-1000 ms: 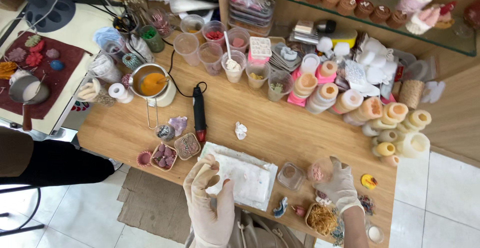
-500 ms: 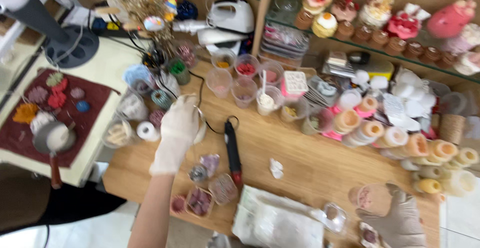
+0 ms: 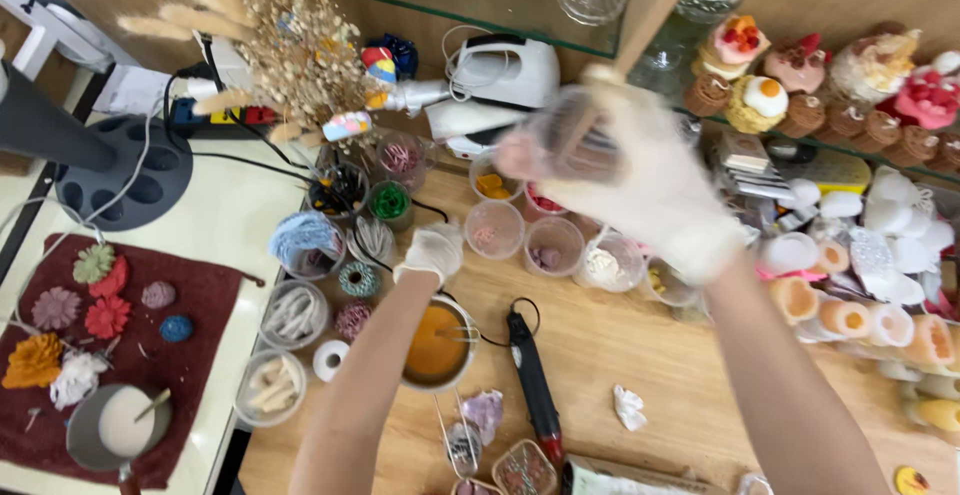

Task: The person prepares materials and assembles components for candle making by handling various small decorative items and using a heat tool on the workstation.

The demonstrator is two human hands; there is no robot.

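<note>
Wooden table (image 3: 640, 355); right hand (image 3: 650, 190) raised, gripping cup (image 3: 575, 135).

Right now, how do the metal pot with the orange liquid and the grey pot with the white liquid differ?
The metal pot stands on the wooden table, under the left hand; the grey pot sits on the dark red cloth, away from both hands. The metal pot holds orange liquid, the grey pot white. The metal pot looks shiny, the grey pot dull. Both are round, open-topped and have something standing in the liquid.
</note>
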